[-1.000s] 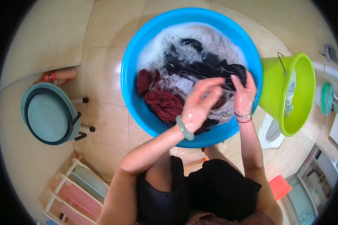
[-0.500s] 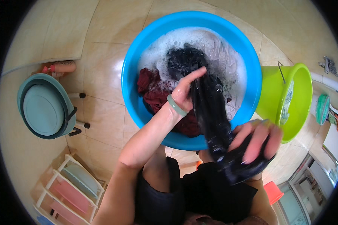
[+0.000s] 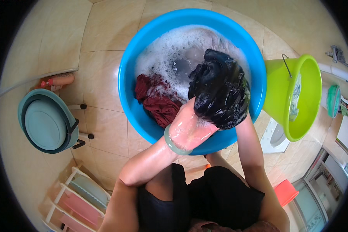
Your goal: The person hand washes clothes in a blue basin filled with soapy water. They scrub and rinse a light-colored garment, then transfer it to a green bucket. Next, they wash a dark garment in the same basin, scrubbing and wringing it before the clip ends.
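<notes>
Wet black garment (image 3: 220, 91), bunched into a thick, shiny bundle, is held over the near right part of a large blue basin (image 3: 128, 110). My left hand (image 3: 191, 125), with a pale green bangle (image 3: 174, 144) at the wrist, grips its near left side, fingers tucked under the cloth. From the right my right hand (image 3: 242, 120) reaches in behind the bundle; only its wrist edge shows, its fingers covered by the fabric. Dark red cloth (image 3: 160, 108) lies at the basin's left, partly in suds. Pale cloth (image 3: 210, 38) shows through white foam (image 3: 158, 50) at the far side.
Right of the basin a lime green bucket (image 3: 276, 85) with a wire handle tilts, pale cloth inside. Left stand a folded grey-green tub (image 3: 46, 120) with legs and a pink bottle (image 3: 62, 79). A white rack (image 3: 58, 197) is lower left, a red container (image 3: 286, 192) lower right.
The black garment has gone from a stretched length across my lap to a bunched bundle over the basin. My right hand has moved forward behind it; my left hand has turned and come nearer.
</notes>
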{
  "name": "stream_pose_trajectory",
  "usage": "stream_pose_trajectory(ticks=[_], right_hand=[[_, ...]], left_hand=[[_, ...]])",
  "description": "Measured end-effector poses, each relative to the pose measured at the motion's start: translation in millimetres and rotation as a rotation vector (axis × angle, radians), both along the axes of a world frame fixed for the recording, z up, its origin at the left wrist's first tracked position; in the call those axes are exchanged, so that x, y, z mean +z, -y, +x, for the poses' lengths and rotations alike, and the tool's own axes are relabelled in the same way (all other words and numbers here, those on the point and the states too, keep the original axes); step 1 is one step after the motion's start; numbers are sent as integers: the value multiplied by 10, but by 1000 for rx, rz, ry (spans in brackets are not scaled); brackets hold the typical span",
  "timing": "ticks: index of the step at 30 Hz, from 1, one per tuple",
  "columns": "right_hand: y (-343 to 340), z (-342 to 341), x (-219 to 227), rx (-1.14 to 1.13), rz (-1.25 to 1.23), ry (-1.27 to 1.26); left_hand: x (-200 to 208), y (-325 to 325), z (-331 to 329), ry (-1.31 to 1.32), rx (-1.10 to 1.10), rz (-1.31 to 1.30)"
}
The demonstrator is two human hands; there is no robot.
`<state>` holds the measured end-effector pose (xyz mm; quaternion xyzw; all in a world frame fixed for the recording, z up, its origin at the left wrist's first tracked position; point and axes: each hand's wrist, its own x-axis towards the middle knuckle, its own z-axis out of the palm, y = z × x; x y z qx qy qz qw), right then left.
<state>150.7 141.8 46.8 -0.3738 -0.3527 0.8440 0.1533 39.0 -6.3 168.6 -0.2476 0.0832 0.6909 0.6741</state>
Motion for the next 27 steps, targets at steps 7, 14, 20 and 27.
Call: stream_pose_trajectory(ticks=[7,14,20,27], right_hand=[[437,96,223,73,-571,-684],[141,14,555,-14,-482,-458],[41,-168,585,-83,201,59],[73,-286,338,25,706,263]], left_hand=[[101,-102,-6,290,12,86],[-325,51,310,-498,-222,-142],[-416,2,254,-1591,-601,-140],[-838,-121,238,-1666,-697,-342]])
